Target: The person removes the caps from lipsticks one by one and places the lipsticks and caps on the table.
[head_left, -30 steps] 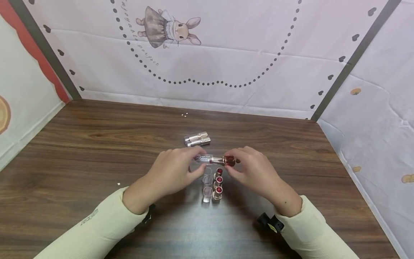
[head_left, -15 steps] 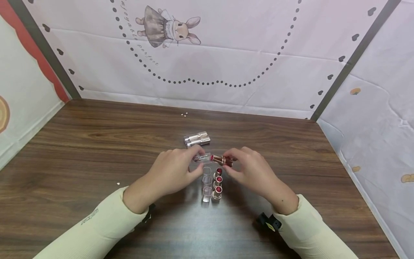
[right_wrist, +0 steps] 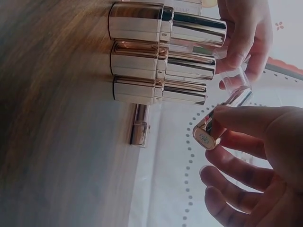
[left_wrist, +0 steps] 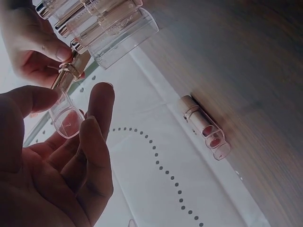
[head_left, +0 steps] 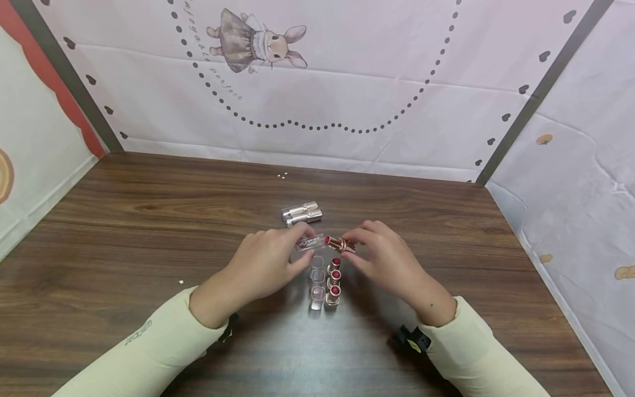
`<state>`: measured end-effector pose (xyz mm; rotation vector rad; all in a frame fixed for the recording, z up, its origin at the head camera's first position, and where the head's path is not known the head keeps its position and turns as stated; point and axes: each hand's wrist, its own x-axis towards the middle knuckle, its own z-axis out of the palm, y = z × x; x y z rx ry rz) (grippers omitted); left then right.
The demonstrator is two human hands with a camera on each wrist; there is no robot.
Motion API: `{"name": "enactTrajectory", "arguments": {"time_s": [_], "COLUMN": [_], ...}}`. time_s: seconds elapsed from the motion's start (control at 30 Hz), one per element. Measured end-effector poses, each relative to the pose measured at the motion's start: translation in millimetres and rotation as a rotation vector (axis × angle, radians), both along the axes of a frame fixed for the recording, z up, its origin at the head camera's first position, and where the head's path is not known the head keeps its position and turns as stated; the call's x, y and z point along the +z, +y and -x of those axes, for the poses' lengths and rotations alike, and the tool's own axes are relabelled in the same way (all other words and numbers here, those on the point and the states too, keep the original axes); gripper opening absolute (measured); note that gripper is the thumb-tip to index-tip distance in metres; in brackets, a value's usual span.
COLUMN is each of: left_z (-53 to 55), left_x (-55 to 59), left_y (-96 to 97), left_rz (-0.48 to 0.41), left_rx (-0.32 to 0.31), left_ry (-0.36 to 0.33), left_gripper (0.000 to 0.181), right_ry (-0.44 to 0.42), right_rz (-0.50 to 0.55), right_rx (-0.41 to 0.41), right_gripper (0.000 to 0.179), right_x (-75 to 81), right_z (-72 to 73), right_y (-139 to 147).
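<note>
Left hand: pinches a clear cap.
Right hand: pinches a gold lipstick, red tip toward 9 o'clock, facing the cap; contact cannot be told.
Upright row: three uncapped lipsticks, 6 o'clock from the held one.
Standing caps: three, clear, just beside the row at 9 o'clock.
Capped lipsticks: two, lying on the tabletop, 12 o'clock from the held cap.

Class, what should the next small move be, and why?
Probably stand the gold lipstick in the right hand upright beyond the three standing lipsticks: it is uncapped like them, and the left hand holds a clear cap like the three upright caps beside that row.
</note>
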<state>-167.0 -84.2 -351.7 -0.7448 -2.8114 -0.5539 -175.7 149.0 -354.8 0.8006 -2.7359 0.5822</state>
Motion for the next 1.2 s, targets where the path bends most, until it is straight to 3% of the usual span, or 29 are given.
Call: {"name": "enactTrajectory", "arguments": {"time_s": [0.2,0.47,0.77,1.07,1.2], "left_z": [3.0,7.1,14.5,22.6,28.5], "left_x": [0.5,-4.5,-8.4,-7.2,-3.7], "left_y": [-0.5,-5.4,-1.2,0.5,-1.3], "left_rz": [-0.011,-0.033,-0.015,0.029,0.021], "left_rx": [0.009,0.039,0.017,-0.004,-0.010], "left_ry": [-0.024,-0.005,-0.015,-0.009,-0.056], "left_gripper": [0.027,0.026,0.027,0.030,0.031], "right_ry": [-0.034,-0.142,-0.238,-0.273,-0.285], "right_rz": [0.012,0.065,0.049,0.023,0.042], "right_rx": [0.001,0.008,0.006,0.007,0.035], "right_gripper": [0.022,0.018,0.018,0.015,0.014], "right_x": [-2.9,-10.9,-18.5,-19.8,-20.5], "right_z": [5.0,14.3,21.5,25.8,27.1], "right_y": [2,5,6,3,3]}}
